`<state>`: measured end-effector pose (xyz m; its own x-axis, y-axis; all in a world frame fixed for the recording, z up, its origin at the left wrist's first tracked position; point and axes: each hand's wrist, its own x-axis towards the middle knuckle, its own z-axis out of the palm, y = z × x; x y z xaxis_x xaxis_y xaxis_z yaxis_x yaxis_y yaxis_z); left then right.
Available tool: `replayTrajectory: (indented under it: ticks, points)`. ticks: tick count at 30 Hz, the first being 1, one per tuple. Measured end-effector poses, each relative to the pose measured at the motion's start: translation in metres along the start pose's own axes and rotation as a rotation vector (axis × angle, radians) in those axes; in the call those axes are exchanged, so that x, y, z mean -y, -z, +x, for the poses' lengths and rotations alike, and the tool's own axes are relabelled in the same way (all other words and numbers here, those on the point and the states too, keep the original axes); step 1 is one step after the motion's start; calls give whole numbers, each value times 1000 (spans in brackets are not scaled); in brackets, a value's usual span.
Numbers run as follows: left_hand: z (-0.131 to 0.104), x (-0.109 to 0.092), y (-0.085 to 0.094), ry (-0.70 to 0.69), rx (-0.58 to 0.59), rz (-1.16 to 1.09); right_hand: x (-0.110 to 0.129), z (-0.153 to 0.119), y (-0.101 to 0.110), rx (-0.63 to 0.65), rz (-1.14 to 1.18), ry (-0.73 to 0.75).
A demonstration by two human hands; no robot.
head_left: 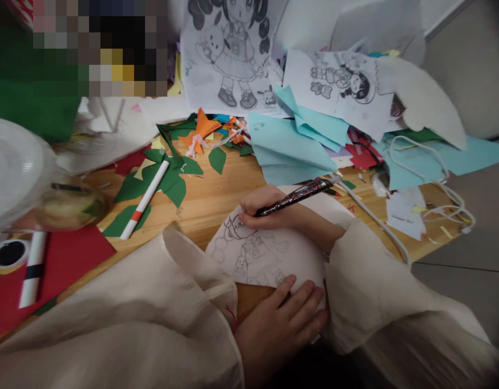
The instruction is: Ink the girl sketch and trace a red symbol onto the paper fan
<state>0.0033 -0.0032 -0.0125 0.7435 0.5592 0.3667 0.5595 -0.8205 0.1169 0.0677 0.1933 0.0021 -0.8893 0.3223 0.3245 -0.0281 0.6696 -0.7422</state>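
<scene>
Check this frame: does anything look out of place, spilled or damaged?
No clear spill or damage shows, but the brown wooden table looks cluttered: cut green paper pieces and orange paper scraps lie scattered beyond the white sheet bearing a line drawing, and a loose white cable trails to its right, seemingly unrelated to drawing.

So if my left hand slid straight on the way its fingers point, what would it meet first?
Sliding over the drawing sheet, your left hand would probably meet your right sleeve first, though depth there is unclear.
</scene>
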Motion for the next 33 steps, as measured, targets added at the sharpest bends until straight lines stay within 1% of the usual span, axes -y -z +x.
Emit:
replayTrajectory:
  ticks: [4, 9, 14, 19, 28, 33]
  points:
    - [0, 0, -2, 1, -4, -3, 0, 0, 0, -20, 23, -11]
    - [1, 2, -2, -3, 7, -8, 0, -1, 0, -8, 27, -22]
    - [1, 2, 1, 2, 18, -1, 0, -1, 0, 18, 13, -29]
    - [1, 2, 0, 0, 9, -6, -1, -1, 0, 5, 20, -33]
    - [0, 1, 3, -22, 77, -1, 0, -1, 1, 24, 28, -32]
    - [0, 0, 2, -8, 46, -1, 1, -1, 2, 14, 41, -32]
